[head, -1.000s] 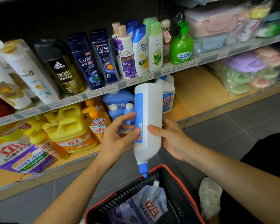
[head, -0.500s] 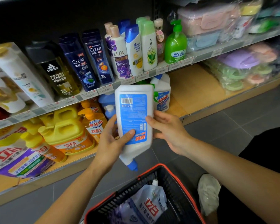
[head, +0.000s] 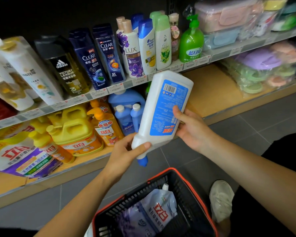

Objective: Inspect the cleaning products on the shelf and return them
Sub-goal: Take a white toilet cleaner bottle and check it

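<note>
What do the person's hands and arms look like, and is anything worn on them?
The left hand and the right hand are bare: no gloves, and no ring, watch or bracelet shows. The left forearm and the right forearm are bare too; no sleeve is in view.

Soft, even overhead light, moderately bright. Dark panel behind the upper shelf (head: 109,89), far left. Glare on plastic-wrapped goods (head: 256,65), far right. Shelf edges bow from wide-angle distortion. Label on white bottle (head: 161,117) sharp; corners slightly soft.
</note>
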`<state>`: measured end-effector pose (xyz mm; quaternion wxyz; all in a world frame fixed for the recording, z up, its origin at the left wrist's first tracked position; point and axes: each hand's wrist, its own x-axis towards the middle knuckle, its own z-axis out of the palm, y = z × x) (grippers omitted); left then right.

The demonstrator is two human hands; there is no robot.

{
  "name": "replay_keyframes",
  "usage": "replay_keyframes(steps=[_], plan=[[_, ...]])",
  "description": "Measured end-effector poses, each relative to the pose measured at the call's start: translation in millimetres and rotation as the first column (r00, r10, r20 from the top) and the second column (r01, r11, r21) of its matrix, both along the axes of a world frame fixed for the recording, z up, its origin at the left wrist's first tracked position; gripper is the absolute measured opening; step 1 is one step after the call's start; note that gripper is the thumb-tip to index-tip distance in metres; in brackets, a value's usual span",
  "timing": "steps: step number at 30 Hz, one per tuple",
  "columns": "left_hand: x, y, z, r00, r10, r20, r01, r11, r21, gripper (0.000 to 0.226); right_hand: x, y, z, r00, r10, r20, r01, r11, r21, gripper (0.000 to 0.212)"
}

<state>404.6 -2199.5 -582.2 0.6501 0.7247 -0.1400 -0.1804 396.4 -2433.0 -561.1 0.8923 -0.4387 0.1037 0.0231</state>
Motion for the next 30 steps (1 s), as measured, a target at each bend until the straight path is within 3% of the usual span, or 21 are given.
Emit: replay_keyframes(steps=[5,8,11,14,16,18,21,26,30], plan=[[0,-1,-10,0.999,0.013,0.047,-0.012,0.999,-0.033,0.03,5,-2,-15,0.997,-0.013,-0.077,0.01,0.999,-0.035,0.043],[10,5,-8,0.987,0.046,0.154,-0.063,0.992,0.111,0.029,7,-7,-25,0.972,-0.079,-0.221,0.028,0.974,-0.224,0.029],[13,8,-9,0.964,0.062,0.258,-0.131,0.957,0.258,0.033,5,-10,-40,0.921,-0.054,-0.386,-0.055,0.963,-0.264,0.032],[22,3,-8,0.912,0.084,0.401,-0.252,0.888,0.386,0.039,12,-13,-53,0.888,-0.121,-0.444,-0.061,0.925,-0.376,0.032],[38,-5,-4,0.871,0.055,0.488,-0.312,0.83,0.463,0.044,23,-21,-58,0.894,-0.187,-0.407,-0.055,0.856,-0.515,0.034],[55,-20,-5,0.849,-0.084,0.522,-0.294,0.746,0.598,0.046,40,-34,-58,0.914,-0.222,-0.341,-0.06,0.756,-0.652,0.034],[68,-42,-24,0.86,-0.21,0.465,-0.215,0.678,0.703,0.044,67,-59,-54,0.935,-0.243,-0.259,-0.05,0.633,-0.772,0.035],[73,-39,-76,0.926,-0.21,0.315,-0.105,0.657,0.746,0.05,118,-101,-51,0.973,-0.204,-0.108,0.002,0.474,-0.881,0.051],[73,-39,-111,0.949,-0.179,0.261,-0.065,0.697,0.714,0.048,162,-117,-63,0.979,-0.201,-0.029,0.06,0.425,-0.903,0.067]])
